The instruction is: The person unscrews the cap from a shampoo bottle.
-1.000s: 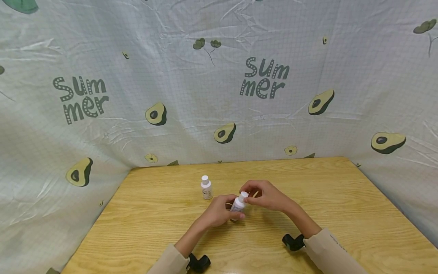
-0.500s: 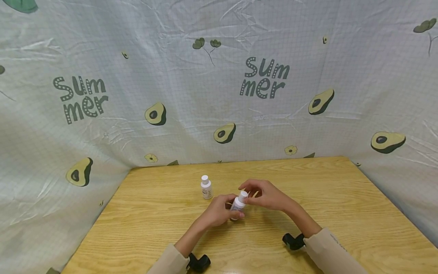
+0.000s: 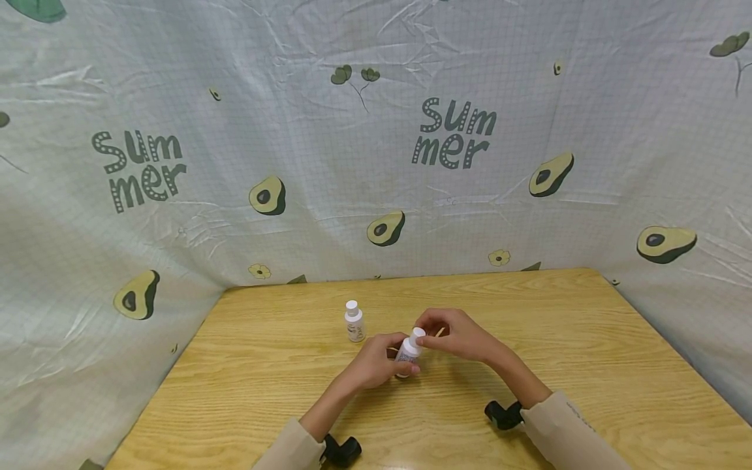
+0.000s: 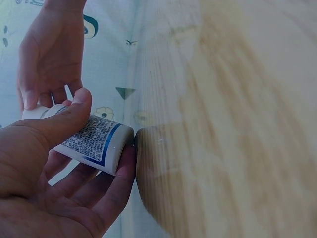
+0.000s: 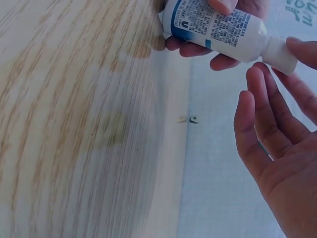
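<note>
My left hand [image 3: 373, 363] grips a small white bottle [image 4: 94, 144] round its body, thumb across the printed, blue-edged label. The bottle leans to the right, its base right at the table top. At its upper end, my right hand [image 3: 458, 334] pinches the white cap [image 5: 281, 55] between thumb and forefinger. The other right fingers [image 5: 243, 116] stay loosely bent below the cap in the right wrist view. A second white bottle [image 3: 355, 326], capped, stands upright behind the left hand.
Both hands are over a wood-grain table [image 3: 264, 365]. A pale cloth [image 3: 317, 163] with avocado prints hangs behind it and along both sides. Black wrist-worn devices [image 3: 504, 415] sit below each forearm, close over the table.
The right fingers have shifted slightly round the cap, the raised ones drawing a little to the right. Left hand and both bottles keep their places.
</note>
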